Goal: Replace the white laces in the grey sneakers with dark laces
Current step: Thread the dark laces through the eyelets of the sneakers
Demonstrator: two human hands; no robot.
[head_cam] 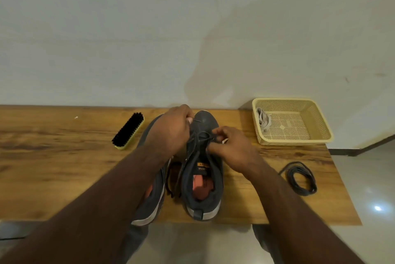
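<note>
Grey sneakers are sitting side by side at the middle of the wooden surface (64,178), heels toward the near edge and toes toward the far edge by the wall. On the right sneaker (203,169), a dark lace (201,137) is crossing the eyelets near the toe, and both hands are working over it. The left hand (173,129) is curling its fingers and pinching a strand of that lace above the toe, its forearm lying across the left sneaker (149,206) and hiding most of it. The right hand (230,146) is pinching the other end of the lace at the right side of the eyelets, fingers bent tight. Between the two shoes, a loose dark strand is lying on the surface. Near the right edge, a coiled spare dark lace (301,178) is resting well apart from the sneakers. At the far right corner, a cream perforated basket (320,133) is holding bundled white laces (263,119) against its left wall. Left of the sneakers, toward the far edge, a shoe brush (128,130) with black bristles is lying at an angle.
</note>
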